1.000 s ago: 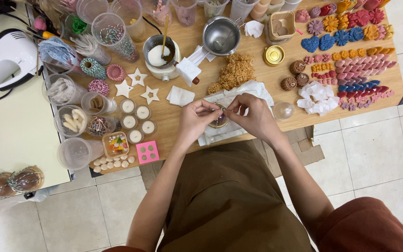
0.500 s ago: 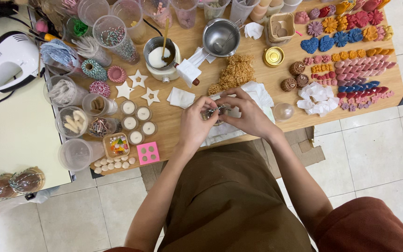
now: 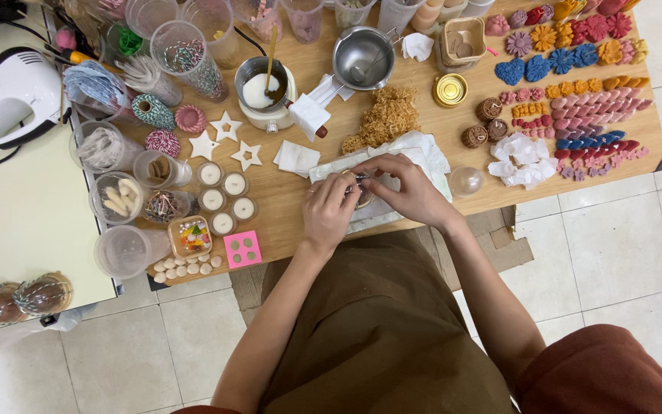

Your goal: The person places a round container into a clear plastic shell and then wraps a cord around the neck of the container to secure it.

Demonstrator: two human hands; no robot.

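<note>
The small round piece point(image 3: 363, 193) lies on the white cloth point(image 3: 423, 149) at the near edge of the wooden table point(image 3: 293, 222), mostly hidden between your hands. Your left hand point(image 3: 329, 208) curls its fingers around it, and your right hand point(image 3: 408, 188) pinches something thin and metallic point(image 3: 360, 177) on top; what exactly, I cannot tell. Keep the left hand steady and work over the cloth, away from the clear little dome point(image 3: 466, 181) just beside it.
</note>
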